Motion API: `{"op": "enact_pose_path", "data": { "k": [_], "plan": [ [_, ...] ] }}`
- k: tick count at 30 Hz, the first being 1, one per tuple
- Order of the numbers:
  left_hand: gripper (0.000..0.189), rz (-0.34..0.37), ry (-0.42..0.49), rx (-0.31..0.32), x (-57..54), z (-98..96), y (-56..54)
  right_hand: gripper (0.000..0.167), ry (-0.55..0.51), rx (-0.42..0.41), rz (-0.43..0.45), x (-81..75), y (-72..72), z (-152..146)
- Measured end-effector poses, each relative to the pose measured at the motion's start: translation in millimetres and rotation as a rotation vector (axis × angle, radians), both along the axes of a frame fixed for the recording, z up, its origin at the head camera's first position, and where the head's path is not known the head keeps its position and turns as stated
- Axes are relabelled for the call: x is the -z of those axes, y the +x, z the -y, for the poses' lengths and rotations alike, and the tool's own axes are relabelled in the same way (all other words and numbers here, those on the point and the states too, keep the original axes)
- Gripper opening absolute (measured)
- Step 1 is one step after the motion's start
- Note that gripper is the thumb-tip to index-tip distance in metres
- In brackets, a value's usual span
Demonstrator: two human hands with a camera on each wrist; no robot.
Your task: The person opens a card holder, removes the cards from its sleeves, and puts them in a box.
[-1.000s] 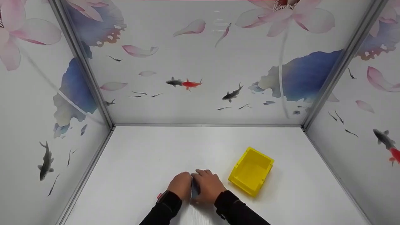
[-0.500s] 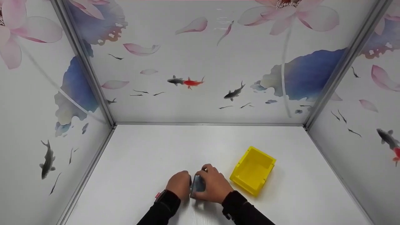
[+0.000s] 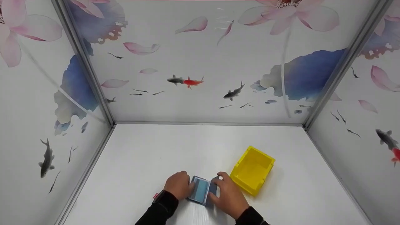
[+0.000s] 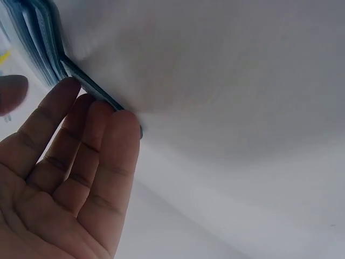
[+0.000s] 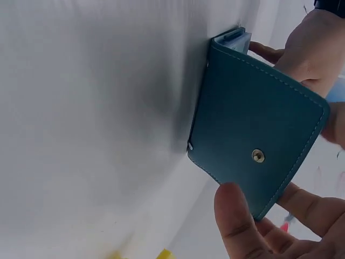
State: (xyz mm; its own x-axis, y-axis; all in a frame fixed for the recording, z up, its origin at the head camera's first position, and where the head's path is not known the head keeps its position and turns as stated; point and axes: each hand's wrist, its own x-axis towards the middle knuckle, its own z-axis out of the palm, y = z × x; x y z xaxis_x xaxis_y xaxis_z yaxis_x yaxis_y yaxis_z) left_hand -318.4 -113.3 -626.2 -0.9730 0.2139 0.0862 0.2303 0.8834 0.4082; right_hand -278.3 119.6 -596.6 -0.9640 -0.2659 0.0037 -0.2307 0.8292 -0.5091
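Note:
A blue-teal card wallet (image 3: 200, 190) lies opened out between my hands in the head view, with clear sleeves showing inside. My left hand (image 3: 177, 186) holds its left side, thumb over the inside and fingertips against the outer cover. In the left wrist view the wallet (image 4: 35, 32) shows edge-on, its leaves bunched together. My right hand (image 3: 230, 197) pinches the free edge of the raised right cover. Stitching and a metal snap stud mark that cover of the wallet (image 5: 253, 113) in the right wrist view.
A yellow plastic bin (image 3: 253, 170) stands on the white table (image 3: 150, 147), just beyond my right hand. White panels printed with flowers and fish (image 3: 231, 93) enclose the table at the back and both sides.
My right hand has moved right and swung the wallet's cover away from the left side, so the sleeves inside now show. My left hand stays nearly in place.

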Motion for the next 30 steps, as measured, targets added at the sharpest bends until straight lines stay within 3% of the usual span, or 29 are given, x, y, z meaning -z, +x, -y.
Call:
{"op": "enact_pose_path", "data": {
  "k": [6,12,16,17,22,23,24,30],
  "plan": [
    [0.039,0.012,-0.044,0.023,-1.9,2.5,1.6,0.054,0.102,0.081,0.044,1.6,12.6,-1.5],
    [0.038,0.014,-0.062,0.017,-1.9,2.3,4.1,0.055,0.216,0.033,0.038,9.6,17.1,-2.4],
    [0.033,-0.017,-0.080,0.047,-2.3,1.9,5.1,0.046,0.186,-0.037,0.015,15.0,18.8,-2.6],
    [0.036,-0.059,-0.080,0.070,11.4,5.7,0.5,0.045,0.174,-0.067,0.002,16.6,19.4,-2.8],
    [0.045,-0.107,-0.121,0.133,12.6,6.2,1.3,0.047,0.150,-0.225,-0.005,24.8,18.3,-5.2],
    [0.046,-0.110,-0.134,0.144,12.3,6.4,1.4,0.046,0.146,-0.238,0.017,26.2,17.1,-5.5],
    [0.045,-0.088,-0.157,0.145,-1.0,3.0,6.2,0.046,0.142,-0.242,0.042,26.4,16.0,-5.8],
    [0.039,-0.105,-0.247,0.204,-4.4,5.3,7.5,0.032,0.108,-0.220,0.079,25.8,5.6,-5.5]
  ]
}}
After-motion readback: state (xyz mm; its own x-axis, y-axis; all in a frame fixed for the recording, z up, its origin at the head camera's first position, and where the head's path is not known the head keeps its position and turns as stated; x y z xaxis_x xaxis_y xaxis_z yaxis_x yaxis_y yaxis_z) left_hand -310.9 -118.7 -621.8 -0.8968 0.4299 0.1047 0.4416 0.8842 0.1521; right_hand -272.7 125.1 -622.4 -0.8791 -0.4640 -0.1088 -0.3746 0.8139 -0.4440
